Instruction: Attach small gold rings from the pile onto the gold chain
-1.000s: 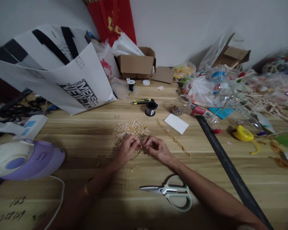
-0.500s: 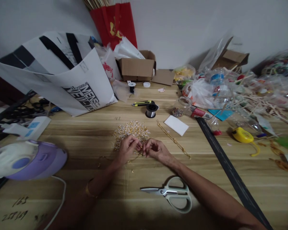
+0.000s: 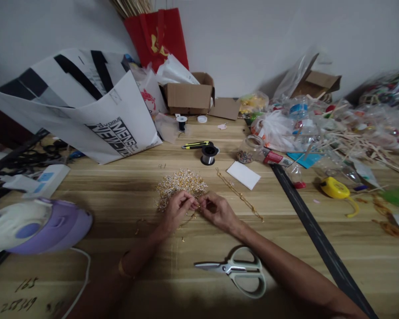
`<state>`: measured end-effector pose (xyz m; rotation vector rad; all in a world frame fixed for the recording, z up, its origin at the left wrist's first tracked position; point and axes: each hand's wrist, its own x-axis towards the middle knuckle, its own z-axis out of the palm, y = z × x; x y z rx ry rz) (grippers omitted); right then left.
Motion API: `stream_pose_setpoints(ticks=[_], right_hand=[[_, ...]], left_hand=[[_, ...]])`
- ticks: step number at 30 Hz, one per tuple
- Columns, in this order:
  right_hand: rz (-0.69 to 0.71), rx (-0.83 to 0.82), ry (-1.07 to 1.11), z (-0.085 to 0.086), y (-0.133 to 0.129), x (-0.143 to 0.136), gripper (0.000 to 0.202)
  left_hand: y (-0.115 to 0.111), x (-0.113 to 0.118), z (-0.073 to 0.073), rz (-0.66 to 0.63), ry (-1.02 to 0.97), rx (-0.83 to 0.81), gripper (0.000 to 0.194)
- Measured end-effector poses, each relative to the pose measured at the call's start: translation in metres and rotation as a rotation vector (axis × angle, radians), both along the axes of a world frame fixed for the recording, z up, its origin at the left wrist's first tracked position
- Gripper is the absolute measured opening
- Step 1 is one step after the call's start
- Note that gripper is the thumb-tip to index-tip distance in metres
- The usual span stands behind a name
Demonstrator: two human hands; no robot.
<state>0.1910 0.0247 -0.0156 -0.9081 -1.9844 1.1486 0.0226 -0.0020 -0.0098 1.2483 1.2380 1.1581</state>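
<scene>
My left hand [image 3: 180, 207] and my right hand [image 3: 218, 212] meet fingertip to fingertip over the table, both closed in a pinch. Between them is a thin gold chain [image 3: 188, 220], its lower end trailing down onto the wood; the exact spot each hand grips is too small to make out. Just behind my fingers lies a heap of small gold and silver beads [image 3: 181, 181], partly hidden by my left hand. To the right a second gold chain [image 3: 241, 196] is laid out at a slant. Scissors [image 3: 232, 269] rest nearer to me, blades pointing left.
Behind the heap are a wire spool [image 3: 208, 156], a yellow utility knife [image 3: 197, 145] and a white pad [image 3: 244, 175]. A glass jar [image 3: 251, 149] and a yellow tape measure [image 3: 334, 188] lie to the right. A purple-and-white appliance [image 3: 49, 226] and a large paper bag [image 3: 119, 119] stand left.
My fingertips have drawn closer together, and the right hand has turned slightly at the chain. The view has shifted a little; the scissors and second chain lie as before.
</scene>
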Motion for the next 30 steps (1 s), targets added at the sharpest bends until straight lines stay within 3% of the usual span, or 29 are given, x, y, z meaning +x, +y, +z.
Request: stream_pose_setpoints(ticks=[6, 30], right_hand=[[0.029, 0.178, -0.063, 0.0028, 0.0016, 0.0028, 0.011], [0.037, 0.019, -0.066, -0.0059, 0.0039, 0.0039, 0.011]], left_hand=[[-0.0006, 0.0002, -0.0022, -0.004, 0.009, 0.029, 0.022], [0.0027, -0.0041, -0.0013, 0.049, -0.118, -0.132, 0.020]])
